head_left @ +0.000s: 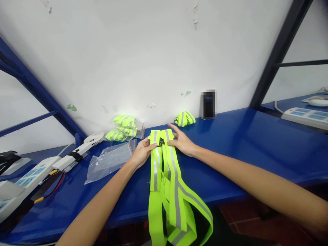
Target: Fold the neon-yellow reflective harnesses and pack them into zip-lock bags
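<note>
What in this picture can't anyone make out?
All in the head view:
- Dark object by the wall: details pixelated.
- Neon straps: lower part cut off by the bottom edge.
- Left hand: some fingertips behind the straps.
- Black item: cut off by the left edge.

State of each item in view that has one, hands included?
Left hand: pinching strap
Right hand: pinching strap
Reflective strap: held, lengths trailing loose
Left bundle: bunched, in clear plastic
Right bundle: bunched, unbagged
Plastic bag: flat, looks empty
Fan: lying down; running or not, cannot tell
</note>
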Available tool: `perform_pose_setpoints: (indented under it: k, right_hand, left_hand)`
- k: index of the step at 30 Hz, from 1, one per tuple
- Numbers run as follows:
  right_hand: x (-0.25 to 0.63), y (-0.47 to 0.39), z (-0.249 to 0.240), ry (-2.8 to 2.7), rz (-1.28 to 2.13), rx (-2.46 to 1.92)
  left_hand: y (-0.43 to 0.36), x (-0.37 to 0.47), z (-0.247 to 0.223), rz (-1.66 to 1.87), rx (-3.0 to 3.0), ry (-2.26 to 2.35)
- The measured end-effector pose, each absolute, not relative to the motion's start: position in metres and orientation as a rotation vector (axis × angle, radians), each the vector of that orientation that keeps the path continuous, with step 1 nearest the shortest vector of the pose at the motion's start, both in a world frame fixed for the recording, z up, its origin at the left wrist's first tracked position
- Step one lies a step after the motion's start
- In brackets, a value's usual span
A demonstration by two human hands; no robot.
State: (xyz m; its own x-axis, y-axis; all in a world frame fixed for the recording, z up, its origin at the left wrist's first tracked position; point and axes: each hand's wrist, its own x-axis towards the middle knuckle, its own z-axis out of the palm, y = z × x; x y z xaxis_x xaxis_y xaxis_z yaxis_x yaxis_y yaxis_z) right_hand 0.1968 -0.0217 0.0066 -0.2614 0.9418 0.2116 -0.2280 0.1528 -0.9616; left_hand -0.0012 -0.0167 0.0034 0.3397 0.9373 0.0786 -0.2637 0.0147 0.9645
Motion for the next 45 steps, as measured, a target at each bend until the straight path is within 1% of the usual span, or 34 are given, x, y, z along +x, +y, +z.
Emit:
perform_pose_setpoints:
  k: [6,12,16,24,32,35,38,45]
  right_hand:
    - [0.195,-0.02,0.007,-1.381,1.383,-0.821]
    - [0.2,-0.022,0.007,-1.618,1.227,-0.841]
    - [0.2,-0.024,0.008,-1.646,1.236,-0.799]
    - [0.199,-0.023,0.007,-1.68,1.127,-0.748]
    - [0.199,-0.026,0.01,-1.652,1.31,-0.677]
    - [0.197,-0.026,0.01,-1.593,1.292,-0.618]
    - [0.194,-0.027,0.008,-1.54,1.281,-0.58]
    - [0.195,-0.028,0.006,-1.591,1.243,-0.594]
  left_hand:
    - [-0.012,-0.008,-0.004,1.106,1.263,0.771]
    - [-0.012,-0.008,-0.006,1.095,1.344,0.832]
    - [-0.015,-0.004,-0.005,1.078,1.36,0.832]
    - [-0.018,0.003,-0.005,1.15,1.413,0.773]
    - [-0.014,-0.004,-0.003,1.28,1.462,0.916]
    - [-0.014,-0.004,-0.004,1.346,1.394,0.906]
    - [-0.015,-0.003,-0.004,1.324,1.32,0.885]
    - [-0.015,-0.004,0.001,1.301,1.399,0.901]
